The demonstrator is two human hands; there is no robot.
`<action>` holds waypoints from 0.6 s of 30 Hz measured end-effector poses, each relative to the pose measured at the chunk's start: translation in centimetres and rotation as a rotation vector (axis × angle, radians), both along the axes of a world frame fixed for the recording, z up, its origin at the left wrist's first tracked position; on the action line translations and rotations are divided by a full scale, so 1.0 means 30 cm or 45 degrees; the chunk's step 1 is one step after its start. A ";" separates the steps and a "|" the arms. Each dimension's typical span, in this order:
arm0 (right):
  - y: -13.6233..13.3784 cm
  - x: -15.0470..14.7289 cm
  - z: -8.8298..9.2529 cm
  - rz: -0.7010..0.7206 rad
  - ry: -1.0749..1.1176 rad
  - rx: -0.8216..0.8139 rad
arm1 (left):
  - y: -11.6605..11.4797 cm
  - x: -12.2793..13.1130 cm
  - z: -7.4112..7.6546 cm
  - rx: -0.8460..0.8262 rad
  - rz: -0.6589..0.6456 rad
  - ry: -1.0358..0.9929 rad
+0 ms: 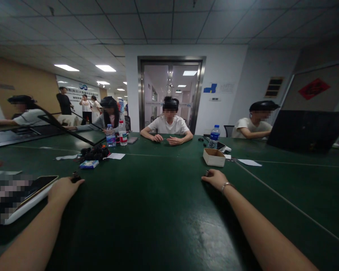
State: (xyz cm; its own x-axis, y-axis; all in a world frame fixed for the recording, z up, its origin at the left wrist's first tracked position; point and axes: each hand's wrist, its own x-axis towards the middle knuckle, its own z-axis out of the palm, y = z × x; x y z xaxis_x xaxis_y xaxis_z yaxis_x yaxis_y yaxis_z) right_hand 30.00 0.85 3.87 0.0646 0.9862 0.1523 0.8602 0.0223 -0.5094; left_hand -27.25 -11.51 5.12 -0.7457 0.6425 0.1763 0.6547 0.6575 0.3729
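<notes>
At the left of the green table (pixel 138 210), my left hand (pixel 64 189) has its fingers closed around a small dark cylindrical piece (pixel 75 175); its top shows between thumb and fingers. My right hand (pixel 217 178), with a bracelet (pixel 226 186) at the wrist, grips a similar small cylinder (pixel 207 173) at the right. Both pieces are too small and dim for me to tell their kind, and the fingers partly cover them. Beyond my right hand stands an open wooden box (pixel 214 158). A phone-like device with a white edge (pixel 31 205) lies beside my left forearm.
Past my left hand lie a blue-and-white packet (pixel 89 164), a dark tangled heap (pixel 94 153) and two bottles (pixel 111 135). A blue-capped bottle (pixel 214 136) stands behind the box. A person (pixel 169 126) sits opposite; a black monitor (pixel 306 131) is at the right.
</notes>
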 end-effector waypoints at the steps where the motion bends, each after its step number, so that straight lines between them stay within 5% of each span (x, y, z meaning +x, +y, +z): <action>1: 0.004 -0.049 -0.007 0.040 0.003 0.022 | -0.003 0.002 0.005 -0.080 -0.021 0.005; 5: 0.014 -0.203 -0.027 0.147 0.003 0.044 | -0.013 0.018 0.039 -0.323 -0.043 0.061; 10: 0.012 -0.309 -0.039 0.225 0.051 -0.008 | 0.013 0.154 0.127 0.143 -0.024 0.595; 14: -0.003 -0.334 -0.052 0.247 0.057 -0.034 | 0.097 0.429 0.176 0.535 -0.614 0.800; 18: -0.020 -0.336 -0.066 0.234 -0.016 0.019 | 0.187 0.767 0.134 0.490 -1.284 0.591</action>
